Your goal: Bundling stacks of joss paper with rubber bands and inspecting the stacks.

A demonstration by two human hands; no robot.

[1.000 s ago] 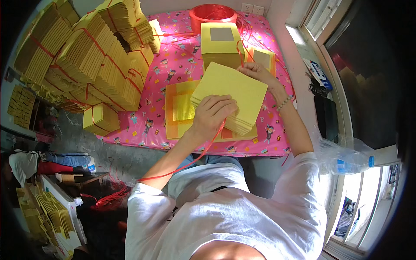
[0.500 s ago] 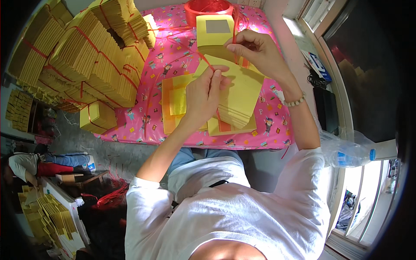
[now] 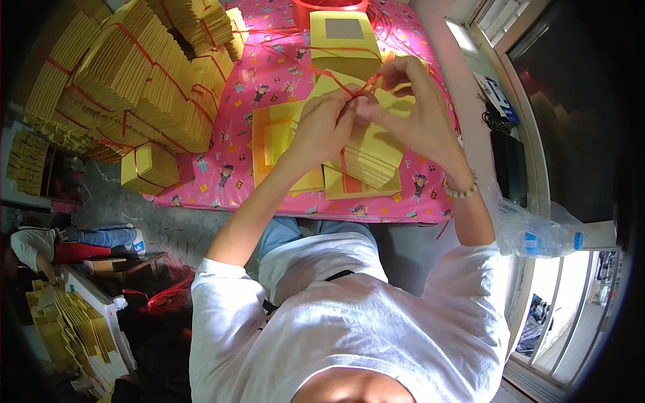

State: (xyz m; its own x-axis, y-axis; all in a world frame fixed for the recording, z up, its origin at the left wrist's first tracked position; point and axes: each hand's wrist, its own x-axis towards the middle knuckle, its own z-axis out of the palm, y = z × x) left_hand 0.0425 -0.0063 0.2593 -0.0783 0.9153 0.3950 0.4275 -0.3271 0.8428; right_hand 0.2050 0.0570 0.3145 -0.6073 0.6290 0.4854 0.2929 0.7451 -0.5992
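Head view: left hand, right hand pinch thin red ribbon over yellow sheets.

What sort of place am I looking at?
Probably a small, informal hand-packing workshop: tied yellow bundles are piled high on the left, a tangle of red strips lies at lower left, and another person bends over more yellow pieces.

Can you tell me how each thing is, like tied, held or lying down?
left hand: closed on the red strip
right hand: fingers bent at the strip, grip unclear
red strip: raised between the hands
yellow stack: beneath the hands, layers slightly uneven
left bundles: tied, piled up
red basin: partly out of view
bottle: lying sideways, capped
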